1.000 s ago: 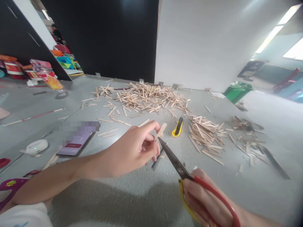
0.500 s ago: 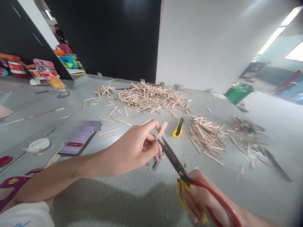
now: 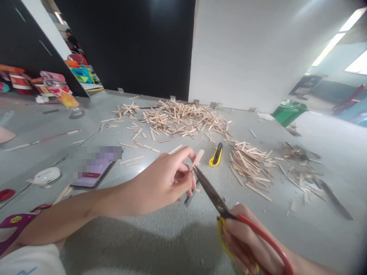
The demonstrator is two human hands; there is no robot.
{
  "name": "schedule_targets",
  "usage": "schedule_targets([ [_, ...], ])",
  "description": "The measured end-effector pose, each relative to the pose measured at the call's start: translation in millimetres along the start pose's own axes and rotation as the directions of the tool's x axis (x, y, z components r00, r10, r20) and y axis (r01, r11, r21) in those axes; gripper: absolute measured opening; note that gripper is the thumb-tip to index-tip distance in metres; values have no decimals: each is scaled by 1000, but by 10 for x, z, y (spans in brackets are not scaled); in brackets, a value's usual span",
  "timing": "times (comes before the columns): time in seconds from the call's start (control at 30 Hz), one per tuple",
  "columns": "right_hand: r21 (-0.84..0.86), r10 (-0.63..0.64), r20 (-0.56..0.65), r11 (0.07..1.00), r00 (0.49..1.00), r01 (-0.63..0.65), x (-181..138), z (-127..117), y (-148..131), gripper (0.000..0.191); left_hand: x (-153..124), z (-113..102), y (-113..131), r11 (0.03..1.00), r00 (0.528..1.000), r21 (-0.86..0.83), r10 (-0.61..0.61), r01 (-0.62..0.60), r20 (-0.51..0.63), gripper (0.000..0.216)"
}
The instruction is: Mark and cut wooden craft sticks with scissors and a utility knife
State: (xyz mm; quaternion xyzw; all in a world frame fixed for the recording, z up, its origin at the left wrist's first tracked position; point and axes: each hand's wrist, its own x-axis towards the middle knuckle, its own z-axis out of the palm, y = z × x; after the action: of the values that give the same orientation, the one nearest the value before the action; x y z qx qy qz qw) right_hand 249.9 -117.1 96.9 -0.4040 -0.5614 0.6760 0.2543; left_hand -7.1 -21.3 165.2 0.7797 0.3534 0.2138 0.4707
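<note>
Between the thumb and fingers of my left hand [image 3: 169, 177] is a pale wooden craft stick [image 3: 198, 157], its rounded end pointing up and away. My right hand [image 3: 243, 229] grips a pair of scissors [image 3: 212, 191] with one red and one yellow handle. The scissor blades are nearly closed, and their tips meet the stick beside my left fingertips. Below those fingers lies a dark narrow strip [image 3: 188, 200] on the table, partly hidden by the hand. Past the scissors rests a yellow utility knife [image 3: 216, 154].
A wide heap of craft sticks [image 3: 183, 118] lies at the back, with a smaller pile [image 3: 249, 162] to the right. Scraps and a metal blade [image 3: 335, 198] are farther right. On the left are a phone [image 3: 97, 168], a white mouse [image 3: 47, 175] and a plastic bottle [image 3: 64, 95].
The scissor blades have closed from a slight gap to nearly together at the craft stick. The stick has tilted a little to the right; my left hand has barely moved.
</note>
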Motion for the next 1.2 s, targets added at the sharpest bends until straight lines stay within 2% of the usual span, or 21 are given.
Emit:
schedule_targets([
  [0.13, -30, 51, -15, 998, 999, -51, 1, -3, 21, 78, -11, -3, 20, 1000, 1000, -20, -10, 10, 1, 12],
  [0.33, -95, 54, -22, 994, 998, -56, -22, -18, 32, 79, -29, -16, 43, 999, 999, -38, -38, 39, 21, 16],
  [0.47, -137, 94, -38, 986, 995, -99, -38, 0, -76, 80, -34, -41, 61, 999, 999, -30, -34, 35, 25, 7],
  [0.6, -142, 131, -38, 981, 991, -135, -51, 12, -155, 81, -22, -100, 60, 994, 1000, 111, 9, -12, 24, 10],
  [0.77, -52, 115, -28, 992, 993, -116, -45, 3, -73, 79, -12, -165, 58, 965, 997, 249, 70, -79, 43, 18],
  [0.93, 47, 27, 33, 998, 999, -28, -15, -17, 32, 76, -7, -172, 83, 987, 998, 159, -7, -2, 59, 13],
  [1.07, 59, 35, -11, 998, 999, -34, -9, -39, 74, 73, 25, -190, 74, 996, 994, 65, -63, 57, 91, 8],
  [1.2, 29, 41, -26, 999, 999, -40, -15, -59, 81, 76, 61, -217, 41, 994, 993, 101, -63, 52, 105, 10],
])
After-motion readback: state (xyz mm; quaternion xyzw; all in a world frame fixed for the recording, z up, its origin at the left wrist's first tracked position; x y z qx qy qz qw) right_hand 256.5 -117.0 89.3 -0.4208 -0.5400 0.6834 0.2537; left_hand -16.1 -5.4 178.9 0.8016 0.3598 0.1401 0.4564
